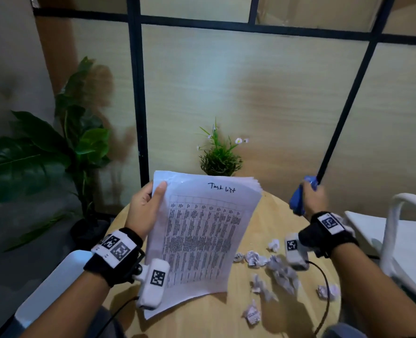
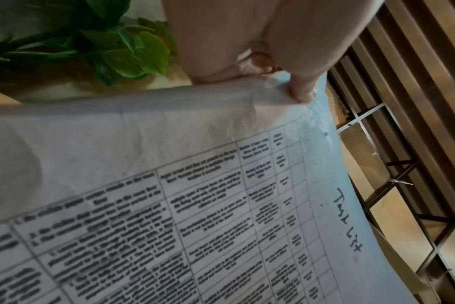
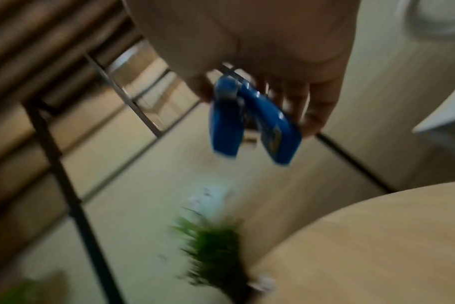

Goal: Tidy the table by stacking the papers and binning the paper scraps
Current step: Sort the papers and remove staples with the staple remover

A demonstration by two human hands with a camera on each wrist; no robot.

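Note:
My left hand (image 1: pixel 151 203) holds a stack of printed papers (image 1: pixel 202 237) upright over the round wooden table (image 1: pixel 202 320), thumb on the top left corner. The top sheet carries a table of text and a handwritten heading, seen close in the left wrist view on the papers (image 2: pixel 221 205) under my thumb (image 2: pixel 303 90). My right hand (image 1: pixel 311 198) is raised above the table's far right edge and grips a blue stapler (image 1: pixel 298 200); in the right wrist view the stapler (image 3: pixel 249 121) hangs with its two arms apart. Several crumpled paper scraps (image 1: pixel 275 267) lie on the table to the right of the papers.
A small potted grass plant (image 1: pixel 220 159) stands at the table's far edge behind the papers. A large leafy plant (image 1: pixel 56 152) is on the floor at left. A white chair (image 1: pixel 394 230) is at right, another white seat (image 1: pixel 48 289) at lower left. A panelled wall is behind.

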